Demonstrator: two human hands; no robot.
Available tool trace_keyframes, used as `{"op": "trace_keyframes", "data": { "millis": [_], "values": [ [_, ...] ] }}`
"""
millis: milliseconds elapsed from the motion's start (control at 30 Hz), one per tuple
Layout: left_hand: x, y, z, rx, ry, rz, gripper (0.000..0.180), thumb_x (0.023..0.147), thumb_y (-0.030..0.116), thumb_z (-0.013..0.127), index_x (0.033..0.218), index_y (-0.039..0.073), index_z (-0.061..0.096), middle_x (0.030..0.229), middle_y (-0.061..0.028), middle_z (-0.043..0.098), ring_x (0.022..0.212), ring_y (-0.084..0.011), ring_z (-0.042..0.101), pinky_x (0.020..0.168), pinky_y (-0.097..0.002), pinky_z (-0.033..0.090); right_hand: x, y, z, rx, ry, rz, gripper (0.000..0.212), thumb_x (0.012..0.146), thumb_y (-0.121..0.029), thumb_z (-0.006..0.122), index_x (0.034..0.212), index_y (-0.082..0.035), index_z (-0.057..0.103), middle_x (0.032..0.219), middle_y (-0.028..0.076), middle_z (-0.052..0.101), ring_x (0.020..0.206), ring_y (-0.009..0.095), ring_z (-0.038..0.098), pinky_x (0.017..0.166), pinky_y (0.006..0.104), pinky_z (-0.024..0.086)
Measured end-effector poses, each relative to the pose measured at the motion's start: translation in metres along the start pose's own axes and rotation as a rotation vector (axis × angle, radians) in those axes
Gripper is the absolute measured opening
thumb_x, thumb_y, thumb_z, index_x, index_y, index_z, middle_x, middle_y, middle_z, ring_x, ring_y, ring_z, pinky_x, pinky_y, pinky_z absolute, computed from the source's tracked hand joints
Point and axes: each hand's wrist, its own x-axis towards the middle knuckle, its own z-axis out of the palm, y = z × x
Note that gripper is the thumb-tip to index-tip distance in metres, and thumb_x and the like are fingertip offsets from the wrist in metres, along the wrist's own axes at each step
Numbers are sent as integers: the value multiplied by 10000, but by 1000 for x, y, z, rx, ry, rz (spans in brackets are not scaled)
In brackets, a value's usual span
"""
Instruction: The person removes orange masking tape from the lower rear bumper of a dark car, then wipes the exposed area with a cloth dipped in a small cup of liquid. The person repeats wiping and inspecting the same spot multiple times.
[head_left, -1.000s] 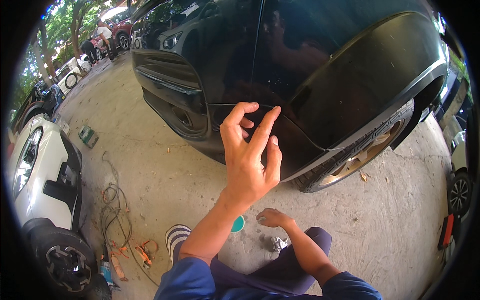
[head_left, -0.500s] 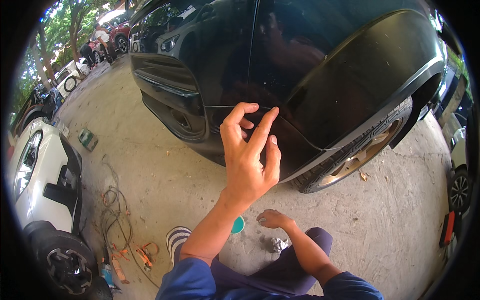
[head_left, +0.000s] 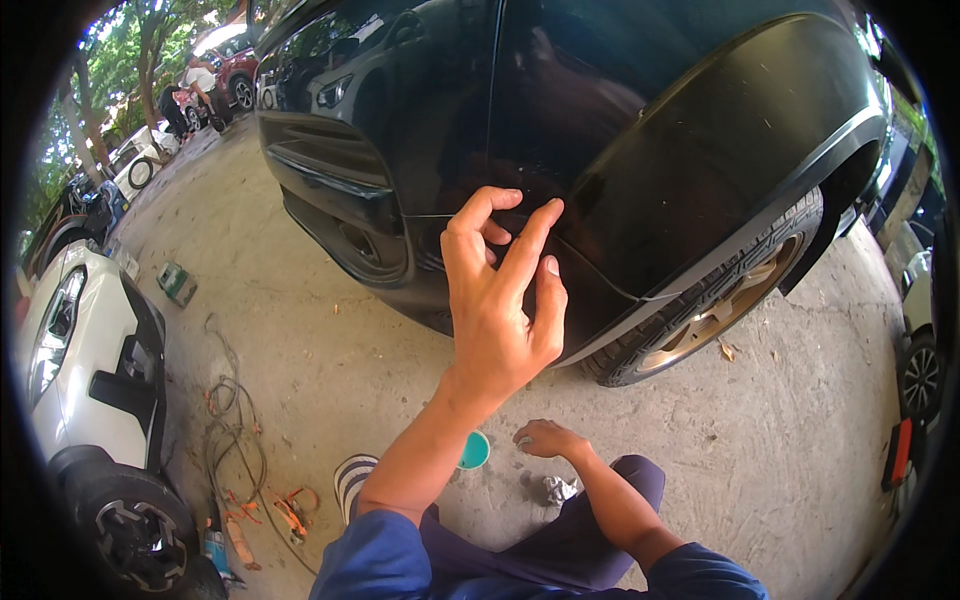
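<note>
My left hand (head_left: 502, 290) is raised in front of the dark car's body panel (head_left: 560, 120), by the seam beside the black wheel-arch trim (head_left: 730, 130). Its fingers are spread and bent, with nothing seen in them; whether the fingertips touch the panel I cannot tell. Lower down, my right hand (head_left: 550, 438) hangs over the concrete with its fingers curled together. A small greyish bit shows at its fingertips, too small to name. Close to it on the ground is a small cup with turquoise inside (head_left: 475, 451). Crumpled grey-white material (head_left: 560, 489) lies by my right knee.
The dark car's tyre (head_left: 640, 365) is ahead to the right. A white car front (head_left: 85, 340) and a loose wheel (head_left: 140, 530) are at the left, near a coiled cable (head_left: 235, 430), orange straps (head_left: 292, 512) and a green box (head_left: 176, 284). People (head_left: 200, 85) are far left.
My left hand has shifted slightly up along the panel, fingers still spread. The view has tilted a little; my right hand stays where it was.
</note>
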Motion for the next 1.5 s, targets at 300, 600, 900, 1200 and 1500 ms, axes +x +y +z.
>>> {"op": "trace_keyframes", "data": {
  "millis": [300, 600, 900, 1200, 1500],
  "values": [
    [17, 5, 2, -21, 15, 46, 455, 867, 19, 647, 1315, 61, 722, 1357, -126, 493, 932, -203, 430, 818, -320, 392, -2, -1, 1, 1, 53, 5, 383, 878, -216, 643, 1219, -90, 762, 1306, 154, 716, 1256, 347, 638, 1094, 439, 483],
    [-7, 5, -39, -260, 250, -146, 413, 956, 83, 663, 1357, -14, 675, 1286, -144, 525, 935, -152, 500, 764, -282, 398, 3, 3, -1, 57, 21, -83, 392, 955, -340, 662, 1292, -157, 742, 1285, 177, 713, 1251, 366, 628, 1100, 460, 465],
    [-234, -15, -69, -148, -293, -725, 305, 946, 92, 698, 1246, 43, 728, 1066, -84, 655, 901, -227, 580, 809, -344, 487, -35, -75, -25, 1243, 135, -119, 466, 1092, -331, 569, 1465, -53, 608, 1320, 119, 702, 1240, 179, 609, 1084, 347, 456],
    [-315, -10, -52, -17, -360, -733, 245, 902, 35, 737, 1142, 64, 777, 1083, -100, 627, 975, -330, 595, 845, -449, 478, -27, -143, 39, 1487, 554, 172, 504, 1119, -304, 541, 1493, 35, 540, 1283, 77, 670, 1140, 132, 591, 974, 290, 468],
    [-336, -33, -79, -280, -359, -953, 234, 783, 110, 827, 1012, 62, 806, 1125, -69, 723, 1040, -312, 653, 935, -439, 493, -13, -136, 55, 1683, 586, 215, 430, 1116, -271, 544, 1451, -8, 599, 1321, 88, 646, 1216, 155, 560, 970, 293, 455]
  ]
}}
